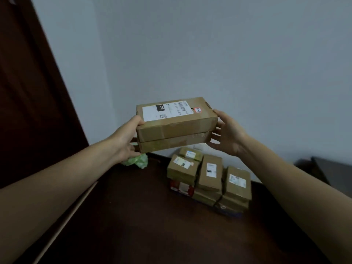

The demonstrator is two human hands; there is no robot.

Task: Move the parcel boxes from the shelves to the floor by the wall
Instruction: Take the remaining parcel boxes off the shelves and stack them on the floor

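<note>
Above the dark, glossy floor (142, 216), close to the pale plain wall (209, 54), a stack (172, 130) of two flat cardboard boxes is held in the air between both hands. The top box (190, 121) is a brown oblong with taped seams. It carries a white printed label (163, 111) with a barcode and a small red-edged sticker (198, 110) near its right end. The lower box (171, 144) matches it in outline and lies flush beneath it. The left grip (127, 138) clasps the stack's left end, thumb on the top face and fingers curled under the bottom. The right grip (228, 136) clamps the right end, thumb at the upper corner and bent fingers spread against the end and lower edge.

Below and beyond the stack, a pile (209, 178) of similar small brown boxes with white labels stands on the floor against the wall, several layers deep. One red and white carton (182, 187) sits low on its left side. A crumpled green bag (137, 161) lies on the floor just under the left grip, partly hidden by it. A dark brown door (28, 92) fills the left side, and a dark piece of furniture (320, 168) shows at the right edge.
</note>
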